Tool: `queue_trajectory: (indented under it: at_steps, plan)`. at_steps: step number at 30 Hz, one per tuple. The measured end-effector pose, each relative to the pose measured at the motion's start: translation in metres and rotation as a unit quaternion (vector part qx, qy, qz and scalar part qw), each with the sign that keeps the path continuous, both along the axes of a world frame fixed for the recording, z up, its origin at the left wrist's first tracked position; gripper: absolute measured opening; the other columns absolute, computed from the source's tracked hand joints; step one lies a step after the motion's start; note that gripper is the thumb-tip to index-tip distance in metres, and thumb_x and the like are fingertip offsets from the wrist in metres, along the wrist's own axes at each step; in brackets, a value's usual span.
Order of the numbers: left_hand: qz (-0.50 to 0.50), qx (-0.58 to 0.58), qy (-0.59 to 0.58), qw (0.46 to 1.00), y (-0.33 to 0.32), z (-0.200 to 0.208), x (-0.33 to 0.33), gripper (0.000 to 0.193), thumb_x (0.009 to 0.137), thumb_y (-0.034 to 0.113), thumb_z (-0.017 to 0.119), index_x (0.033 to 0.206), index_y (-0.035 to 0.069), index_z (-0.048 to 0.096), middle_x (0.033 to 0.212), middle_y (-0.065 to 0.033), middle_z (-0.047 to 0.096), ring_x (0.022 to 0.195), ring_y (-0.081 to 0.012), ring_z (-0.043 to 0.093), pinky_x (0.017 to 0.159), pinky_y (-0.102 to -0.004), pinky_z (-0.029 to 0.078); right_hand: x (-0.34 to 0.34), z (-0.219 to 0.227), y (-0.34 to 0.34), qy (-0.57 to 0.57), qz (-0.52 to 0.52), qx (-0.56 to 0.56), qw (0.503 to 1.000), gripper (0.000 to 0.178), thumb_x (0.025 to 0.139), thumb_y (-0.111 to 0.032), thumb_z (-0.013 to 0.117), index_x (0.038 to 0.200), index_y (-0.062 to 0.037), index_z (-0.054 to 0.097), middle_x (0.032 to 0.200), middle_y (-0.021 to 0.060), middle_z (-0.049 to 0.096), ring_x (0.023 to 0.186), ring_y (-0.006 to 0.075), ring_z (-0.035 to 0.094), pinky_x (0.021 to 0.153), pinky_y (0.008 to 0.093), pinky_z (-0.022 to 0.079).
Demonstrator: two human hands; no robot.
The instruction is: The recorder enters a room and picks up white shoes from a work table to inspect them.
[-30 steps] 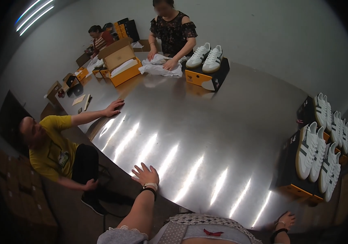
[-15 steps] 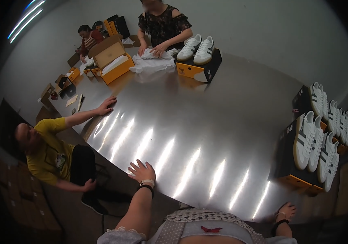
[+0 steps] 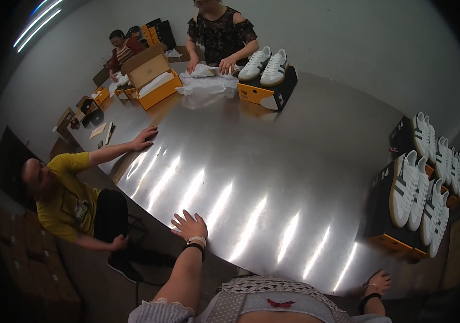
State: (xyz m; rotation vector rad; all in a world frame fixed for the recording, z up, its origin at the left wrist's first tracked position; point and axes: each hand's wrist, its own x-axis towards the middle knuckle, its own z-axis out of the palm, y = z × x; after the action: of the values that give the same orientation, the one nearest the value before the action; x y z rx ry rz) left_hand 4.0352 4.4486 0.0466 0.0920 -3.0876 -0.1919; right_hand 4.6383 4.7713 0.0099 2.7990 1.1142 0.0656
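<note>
My left hand (image 3: 190, 226) lies with its fingers spread on the near edge of the shiny metal table (image 3: 273, 161), holding nothing. A watch and a dark band circle that wrist. At the lower right, my right hand (image 3: 379, 281) rests on the table edge, fingers stretched out and nothing in them. The nearest things to it are white sneakers (image 3: 404, 189) with dark stripes and gum soles, set on black and orange shoe boxes (image 3: 385, 207) along the right side.
Across the table a person handles a sneaker on white tissue paper (image 3: 208, 88). Beside it stand an open orange shoe box (image 3: 157, 89) and a sneaker pair (image 3: 273, 67) on a closed box. At left, a person in a yellow shirt (image 3: 68, 194) leans a hand on the table.
The view has shifted slightly. The person across the table has moved one hand toward the right over the tissue paper. Both my hands stay where they were on the table.
</note>
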Motion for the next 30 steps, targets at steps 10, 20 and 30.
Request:
queue_trajectory:
  at_steps: [10, 20, 30]
  plan:
    - [0.001, 0.000, -0.009, 1.000, 0.001, 0.004, 0.001, 0.056, 0.089, 0.039, 0.044, 0.137, 0.011, 0.038, 0.146, -0.0205, 0.025, 0.136, -0.0428, 0.016, 0.106, -0.0628, 0.013, 0.004, -0.007, 0.004, -0.016, -0.011, -0.022, 1.000, 0.060, 0.092, -0.057, 0.032, 0.141, -0.0207, 0.031, 0.147, 0.0045, 0.028, 0.135, 0.0268, 0.025, 0.101, 0.0623, 0.023]
    - [0.003, -0.002, -0.032, 0.999, 0.003, 0.008, 0.002, 0.057, 0.090, 0.041, 0.041, 0.139, 0.011, 0.036, 0.148, -0.0205, 0.023, 0.138, -0.0419, 0.015, 0.107, -0.0628, 0.012, 0.008, -0.015, 0.007, -0.027, -0.003, -0.021, 0.999, 0.061, 0.091, -0.058, 0.032, 0.139, -0.0201, 0.032, 0.144, 0.0060, 0.031, 0.133, 0.0287, 0.029, 0.098, 0.0639, 0.026]
    - [0.002, 0.002, -0.014, 1.000, 0.001, 0.004, 0.001, 0.056, 0.089, 0.039, 0.044, 0.138, 0.011, 0.037, 0.147, -0.0214, 0.025, 0.137, -0.0429, 0.016, 0.107, -0.0626, 0.012, 0.013, -0.018, 0.008, -0.028, 0.008, -0.038, 0.999, 0.061, 0.091, -0.057, 0.032, 0.140, -0.0201, 0.032, 0.146, 0.0064, 0.029, 0.135, 0.0295, 0.026, 0.099, 0.0639, 0.025]
